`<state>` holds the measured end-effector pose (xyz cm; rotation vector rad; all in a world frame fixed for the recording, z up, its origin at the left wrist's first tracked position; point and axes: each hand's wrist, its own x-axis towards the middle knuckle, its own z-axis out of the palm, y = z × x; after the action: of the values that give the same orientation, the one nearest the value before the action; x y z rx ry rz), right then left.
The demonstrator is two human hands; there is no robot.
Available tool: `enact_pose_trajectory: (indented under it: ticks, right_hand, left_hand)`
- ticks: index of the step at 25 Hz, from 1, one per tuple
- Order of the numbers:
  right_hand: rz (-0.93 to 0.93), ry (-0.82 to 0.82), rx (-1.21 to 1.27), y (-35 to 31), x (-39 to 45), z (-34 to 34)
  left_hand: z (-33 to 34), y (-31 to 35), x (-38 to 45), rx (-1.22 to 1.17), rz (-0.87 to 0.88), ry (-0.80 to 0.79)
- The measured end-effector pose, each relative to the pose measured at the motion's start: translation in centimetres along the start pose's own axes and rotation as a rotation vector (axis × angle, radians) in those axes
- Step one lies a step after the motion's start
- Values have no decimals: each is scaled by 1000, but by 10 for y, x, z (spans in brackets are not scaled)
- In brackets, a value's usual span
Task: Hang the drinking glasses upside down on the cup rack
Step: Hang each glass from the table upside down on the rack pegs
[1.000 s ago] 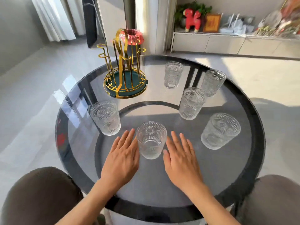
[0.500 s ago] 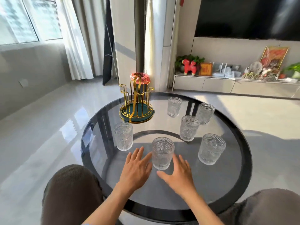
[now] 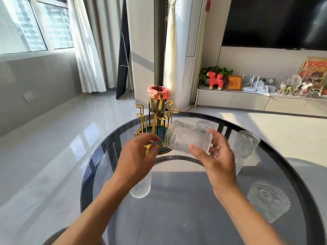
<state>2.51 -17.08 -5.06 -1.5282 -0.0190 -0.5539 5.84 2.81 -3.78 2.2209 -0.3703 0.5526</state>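
Right hand [image 3: 215, 161] holds one clear embossed drinking glass [image 3: 188, 138] up off the round dark glass-topped table [image 3: 177, 218]. Glass lies on its side, base pointing left toward the rack, rim at the palm; thumb under the wall, fingers over the rim end. Left hand [image 3: 137, 159] is raised just left of it, fingers loosely curled and part spread, holding nothing; whether its fingertips touch the glass I can't tell, motion blur there.

Gold wire cup rack with a dark green round base [image 3: 155, 128] stands on the far-left part of the table, right behind both hands; every hook I can see is bare. Held glass overlaps the rack's right side in view, not on a hook.

Other glasses upright on the table: one under the left wrist [image 3: 141, 189], one near right [image 3: 268, 200], one far right [image 3: 246, 143], one behind the held glass [image 3: 204, 125], one mostly hidden behind the right hand [image 3: 238, 161].
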Motion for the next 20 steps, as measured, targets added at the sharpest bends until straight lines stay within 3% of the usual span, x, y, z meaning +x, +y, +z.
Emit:
enact_pose_trajectory:
  ticks: [3,9,20]
  right_hand:
    - [-141,66,-202,-23,54,23]
    - [-420,-112,-616,-12,111,77]
    - [-306,-305,-882,40,128,95]
  left_hand:
    - [-6,-24,33,-10,-77,120]
    - [-2,-52,31,52,-114,106]
    - [-1,-53,28,163,-149,-125]
